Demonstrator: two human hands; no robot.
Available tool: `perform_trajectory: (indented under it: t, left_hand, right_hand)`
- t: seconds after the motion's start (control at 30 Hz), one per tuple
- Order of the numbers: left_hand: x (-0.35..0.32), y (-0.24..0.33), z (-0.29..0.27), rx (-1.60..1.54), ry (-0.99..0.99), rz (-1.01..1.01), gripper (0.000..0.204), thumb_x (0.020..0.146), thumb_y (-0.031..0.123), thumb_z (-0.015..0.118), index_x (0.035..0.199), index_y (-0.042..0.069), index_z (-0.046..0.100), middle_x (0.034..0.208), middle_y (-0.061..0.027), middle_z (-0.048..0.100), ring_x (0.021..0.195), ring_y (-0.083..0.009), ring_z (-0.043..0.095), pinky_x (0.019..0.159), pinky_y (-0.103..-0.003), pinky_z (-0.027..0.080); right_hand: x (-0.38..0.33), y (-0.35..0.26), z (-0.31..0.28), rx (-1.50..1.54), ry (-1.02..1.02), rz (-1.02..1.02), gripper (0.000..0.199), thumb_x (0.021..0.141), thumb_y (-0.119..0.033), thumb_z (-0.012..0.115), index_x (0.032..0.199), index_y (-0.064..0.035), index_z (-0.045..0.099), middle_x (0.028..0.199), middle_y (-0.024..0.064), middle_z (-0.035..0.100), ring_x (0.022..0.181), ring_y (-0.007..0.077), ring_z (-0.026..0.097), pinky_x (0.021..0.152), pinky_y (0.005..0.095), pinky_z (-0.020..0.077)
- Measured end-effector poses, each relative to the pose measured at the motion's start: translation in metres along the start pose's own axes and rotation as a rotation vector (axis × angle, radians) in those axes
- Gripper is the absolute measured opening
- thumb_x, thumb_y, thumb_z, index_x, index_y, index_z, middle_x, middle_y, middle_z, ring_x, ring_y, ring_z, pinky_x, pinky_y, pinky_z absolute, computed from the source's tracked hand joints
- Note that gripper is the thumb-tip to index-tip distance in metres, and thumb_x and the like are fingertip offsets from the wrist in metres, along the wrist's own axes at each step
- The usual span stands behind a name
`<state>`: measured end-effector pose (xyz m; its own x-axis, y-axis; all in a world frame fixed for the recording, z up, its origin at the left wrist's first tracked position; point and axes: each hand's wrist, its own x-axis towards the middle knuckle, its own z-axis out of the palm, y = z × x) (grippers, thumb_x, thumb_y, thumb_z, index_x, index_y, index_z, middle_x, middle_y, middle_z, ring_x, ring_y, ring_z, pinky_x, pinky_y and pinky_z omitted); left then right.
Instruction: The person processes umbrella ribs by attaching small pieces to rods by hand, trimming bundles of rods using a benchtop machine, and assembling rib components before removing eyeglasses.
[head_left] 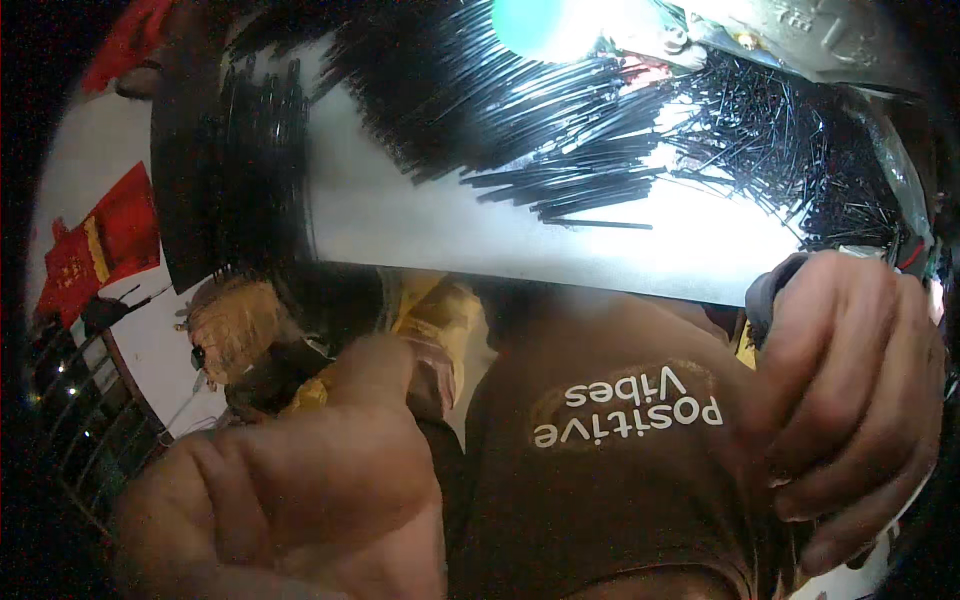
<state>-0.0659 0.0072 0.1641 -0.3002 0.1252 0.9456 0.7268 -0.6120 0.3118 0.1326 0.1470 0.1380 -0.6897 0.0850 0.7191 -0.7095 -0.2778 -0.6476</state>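
Observation:
My left hand (pixel 310 480) is at the lower left, in front of my lap, its thumb side raised; its fingertips do not show, so I cannot tell whether it is open or closed. At the right, my right hand (pixel 850 390) has its fingers curled, next to the near right corner of a shiny metal plate (pixel 400 230). A dark grey band-like piece (pixel 772 295) shows at its upper finger; what the fingers enclose is hidden. Many thin black sticks (pixel 560 150) lie across the plate, roughly aligned in the middle. A tangled heap of thinner black pieces (pixel 780 140) lies at its right.
A bright lamp (pixel 545 25) glares at the top, beside a grey cast machine housing (pixel 800 35). Dark upright rods (pixel 270 120) line the plate's left end. Red cloth (pixel 120 230) and a dark grille (pixel 75 420) are at the left. Brown clothing with white lettering (pixel 620 480) covers my lap.

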Motion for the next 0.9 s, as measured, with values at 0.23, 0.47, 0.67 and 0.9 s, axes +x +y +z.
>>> perform_trajectory:
  t: [0.23,0.47,0.67,0.9]
  left_hand:
    - [0.042,0.008,-0.072,0.002,-0.728,0.296,0.034,0.096,0.034,0.024,0.107,0.008,0.043,0.086,-0.0073,0.047,0.07,-0.0132,0.045,0.059,-0.024,0.043]
    - [-0.004,0.018,-0.015,-0.395,-0.265,-0.362,0.029,0.078,0.042,0.06,0.082,0.015,0.051,0.078,0.0006,0.054,0.069,-0.0133,0.044,0.064,-0.03,0.034]
    - [-0.062,0.014,0.039,-0.676,-0.486,-0.611,0.019,0.092,0.024,0.05,0.087,0.006,0.047,0.077,-0.0054,0.055,0.061,-0.0171,0.047,0.055,-0.027,0.034]
    - [-0.112,0.047,0.047,-0.845,-0.186,-1.176,0.027,0.094,0.016,0.047,0.079,-0.003,0.059,0.067,-0.0104,0.06,0.056,-0.018,0.057,0.05,-0.027,0.045]
  right_hand:
    - [-0.007,-0.008,0.003,-0.061,-0.023,0.007,0.01,0.084,-0.006,0.062,0.079,-0.006,0.07,0.067,0.0025,0.06,0.053,0.0086,0.056,0.056,0.0216,0.0488]
    - [-0.013,-0.006,0.005,-0.102,-0.044,-0.006,0.01,0.084,-0.007,0.062,0.078,-0.0065,0.07,0.067,0.0019,0.06,0.053,0.0084,0.056,0.055,0.0205,0.0482]
    - [-0.018,-0.001,-0.002,-0.157,-0.057,-0.043,0.01,0.084,-0.009,0.062,0.077,-0.0069,0.07,0.066,0.0014,0.06,0.053,0.0083,0.056,0.055,0.0196,0.0476]
    - [-0.05,0.017,-0.012,-0.009,-0.095,0.022,0.024,0.086,-0.027,0.064,0.076,-0.0061,0.069,0.066,0.0012,0.061,0.054,0.009,0.058,0.054,0.0201,0.0471]
